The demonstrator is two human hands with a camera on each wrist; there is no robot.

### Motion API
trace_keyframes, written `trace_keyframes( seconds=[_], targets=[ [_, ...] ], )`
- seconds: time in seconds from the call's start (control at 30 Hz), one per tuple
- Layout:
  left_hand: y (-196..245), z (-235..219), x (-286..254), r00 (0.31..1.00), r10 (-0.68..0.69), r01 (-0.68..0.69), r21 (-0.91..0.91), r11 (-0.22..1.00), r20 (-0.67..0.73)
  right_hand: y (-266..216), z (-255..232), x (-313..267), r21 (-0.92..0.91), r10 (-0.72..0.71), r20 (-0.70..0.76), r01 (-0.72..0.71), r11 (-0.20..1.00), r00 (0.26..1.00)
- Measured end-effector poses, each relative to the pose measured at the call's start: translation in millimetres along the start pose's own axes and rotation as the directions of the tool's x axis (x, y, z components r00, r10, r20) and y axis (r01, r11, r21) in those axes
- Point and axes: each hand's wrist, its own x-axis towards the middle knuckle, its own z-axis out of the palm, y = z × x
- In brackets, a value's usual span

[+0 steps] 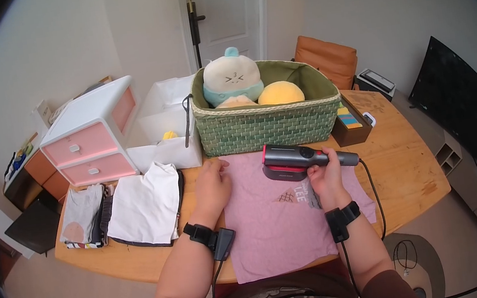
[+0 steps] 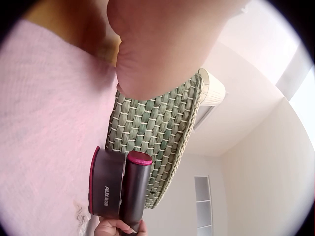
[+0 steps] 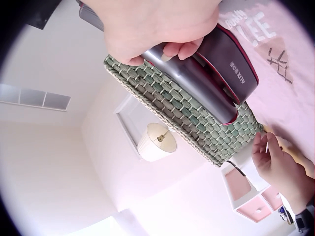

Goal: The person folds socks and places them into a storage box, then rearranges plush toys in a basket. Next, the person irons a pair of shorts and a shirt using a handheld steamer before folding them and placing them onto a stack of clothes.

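A pink T-shirt [image 1: 273, 229] with an ice-cream-cone print lies spread on the wooden table. My right hand [image 1: 328, 176] grips the handle of a dark grey handheld garment steamer [image 1: 287, 156] with pink-red trim. Its flat head faces down over the upper part of the shirt; the AUX lettering shows on the side of the steamer [image 2: 109, 184] in the left wrist view. At the shirt's upper left edge is my left hand [image 1: 213, 185], fingers loosely bent, as the right wrist view shows of the same hand [image 3: 275, 160].
Behind the shirt stands a green woven basket [image 1: 265, 124] with plush toys [image 1: 232, 77]. To the left are folded clothes [image 1: 143, 206], a pink-and-white drawer unit [image 1: 84, 146] and a white bin [image 1: 162, 141]. A brown box [image 1: 350, 131] stands at right, near the steamer's black cord [image 1: 377, 197].
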Motion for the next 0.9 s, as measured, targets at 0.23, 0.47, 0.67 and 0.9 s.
trace_keyframes(
  seconds=[0.23,0.47,0.67,0.9],
  targets=[
    [-6,5,-4,0.998,-0.013,0.008,0.089,0.996,0.065,14,3,-11,-0.044,0.106,0.048,-0.104,0.994,0.993],
    [-6,4,-3,0.997,-0.044,0.038,0.099,0.994,0.056,25,4,-19,-0.124,0.177,0.117,-0.162,0.979,0.977],
    [3,-1,-1,0.998,-0.042,0.041,0.027,0.999,0.054,23,4,-18,-0.130,0.168,0.135,-0.151,0.980,0.976],
    [-6,6,0,0.996,-0.073,0.076,-0.073,0.994,0.043,7,4,-10,-0.075,0.047,0.097,-0.040,0.996,0.994]
  ],
)
